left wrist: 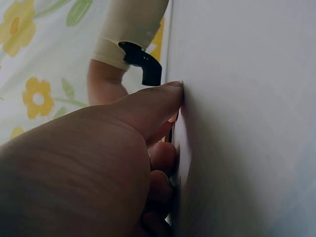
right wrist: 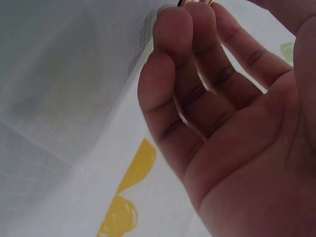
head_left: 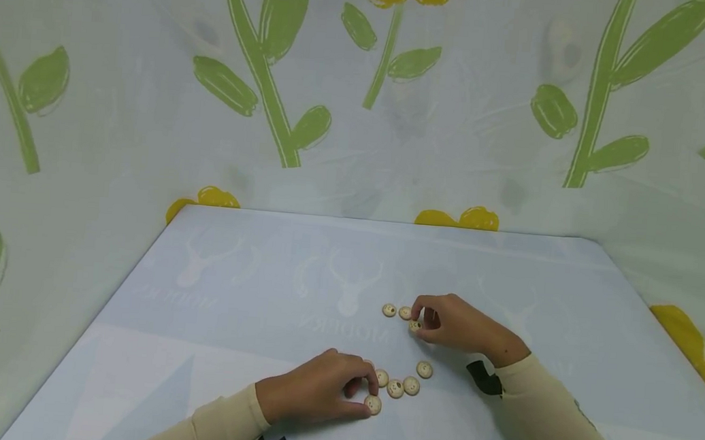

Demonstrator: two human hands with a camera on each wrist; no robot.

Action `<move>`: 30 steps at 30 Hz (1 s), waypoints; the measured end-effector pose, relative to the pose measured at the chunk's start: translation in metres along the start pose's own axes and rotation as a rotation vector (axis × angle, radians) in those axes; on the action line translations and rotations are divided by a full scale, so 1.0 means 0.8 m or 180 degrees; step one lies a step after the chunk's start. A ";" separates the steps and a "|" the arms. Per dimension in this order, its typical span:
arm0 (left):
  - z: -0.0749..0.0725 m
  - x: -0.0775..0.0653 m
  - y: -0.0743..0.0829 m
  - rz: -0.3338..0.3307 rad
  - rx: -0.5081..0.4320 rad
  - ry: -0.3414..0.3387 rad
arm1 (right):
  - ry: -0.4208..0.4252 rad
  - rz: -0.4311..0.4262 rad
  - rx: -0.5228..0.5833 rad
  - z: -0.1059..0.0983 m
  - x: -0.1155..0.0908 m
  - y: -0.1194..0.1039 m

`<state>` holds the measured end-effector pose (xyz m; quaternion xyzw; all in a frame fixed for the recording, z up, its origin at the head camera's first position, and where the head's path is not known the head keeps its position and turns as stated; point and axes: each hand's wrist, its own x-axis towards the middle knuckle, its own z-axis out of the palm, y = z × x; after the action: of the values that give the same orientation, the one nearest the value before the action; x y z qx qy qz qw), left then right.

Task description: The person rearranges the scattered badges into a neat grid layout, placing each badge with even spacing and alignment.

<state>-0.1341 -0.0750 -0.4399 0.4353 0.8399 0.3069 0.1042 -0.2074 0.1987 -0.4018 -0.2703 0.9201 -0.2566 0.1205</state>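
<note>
In the head view, my left hand (head_left: 327, 389) pinches a pale round wooden button (head_left: 373, 405) between thumb and forefinger at the table surface. Farther back, my right hand (head_left: 458, 324) has another wooden button (head_left: 415, 327) between its thumb and index finger. Two more buttons lie just left of those fingertips, one a round button (head_left: 388, 310) and the other partly behind the index finger. The left wrist view shows the left thumb (left wrist: 148, 106) low against the tabletop, its button hidden. Curled right fingers (right wrist: 173, 29) fill the right wrist view.
Several buttons form a curved row beside the left hand, including a button with a dark spot (head_left: 395, 389) and a button at the row's right end (head_left: 424, 369). The white table (head_left: 250, 274) has faint deer prints. A flower-patterned curtain (head_left: 455, 152) hangs behind it.
</note>
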 end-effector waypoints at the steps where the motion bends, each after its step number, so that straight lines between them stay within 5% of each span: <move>1: 0.000 0.000 0.000 0.0010 0.0007 0.0013 | 0.0028 0.0031 -0.0021 0.000 0.000 0.000; 30: 0.001 -0.001 -0.002 0.0021 -0.0004 0.0022 | 0.0198 0.0351 -0.0237 0.001 0.002 0.010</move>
<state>-0.1343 -0.0759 -0.4413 0.4370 0.8386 0.3092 0.1006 -0.2121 0.2033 -0.4067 -0.2154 0.9458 -0.2234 0.0956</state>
